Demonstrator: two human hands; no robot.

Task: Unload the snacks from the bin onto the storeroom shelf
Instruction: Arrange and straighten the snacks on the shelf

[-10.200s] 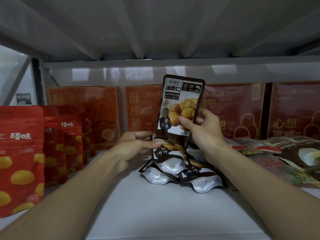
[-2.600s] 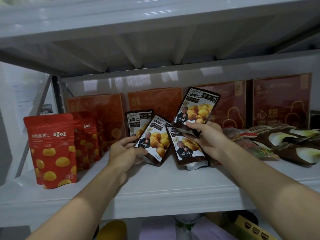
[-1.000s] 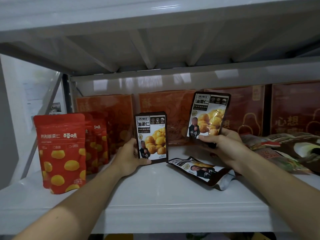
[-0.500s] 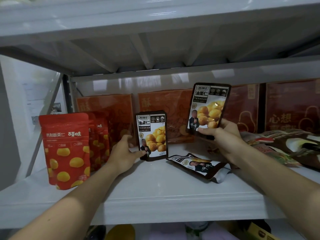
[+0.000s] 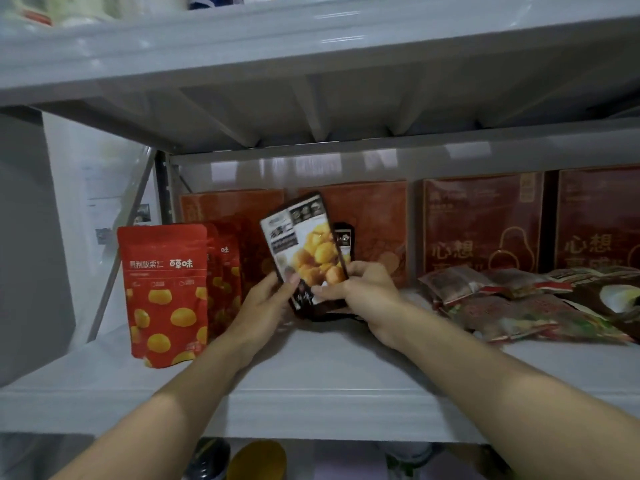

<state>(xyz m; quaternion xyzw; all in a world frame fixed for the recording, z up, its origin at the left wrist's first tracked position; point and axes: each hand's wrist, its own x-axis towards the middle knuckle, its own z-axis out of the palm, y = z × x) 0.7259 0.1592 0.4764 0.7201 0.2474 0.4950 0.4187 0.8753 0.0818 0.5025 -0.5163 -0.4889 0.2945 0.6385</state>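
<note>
A black chestnut snack pouch (image 5: pixel 304 247) tilts to the left above the middle of the white shelf (image 5: pixel 311 368). My left hand (image 5: pixel 266 306) grips its lower left edge with the thumb on the front. My right hand (image 5: pixel 360 292) pinches its lower right edge. A second black pouch (image 5: pixel 344 239) stands right behind it, mostly hidden. More dark packaging shows under my hands at shelf level. The bin is out of view.
Red chestnut pouches (image 5: pixel 166 292) stand in a row at the left. Red boxes (image 5: pixel 481 223) line the back wall. Flat brown and green snack packs (image 5: pixel 519 306) lie in a heap at the right. The upper shelf (image 5: pixel 311 64) hangs low overhead.
My right hand brought its pouch left and down to the standing pouch, and my left hand now grips it too. The pouch lying flat on the shelf is hidden behind my hands.
</note>
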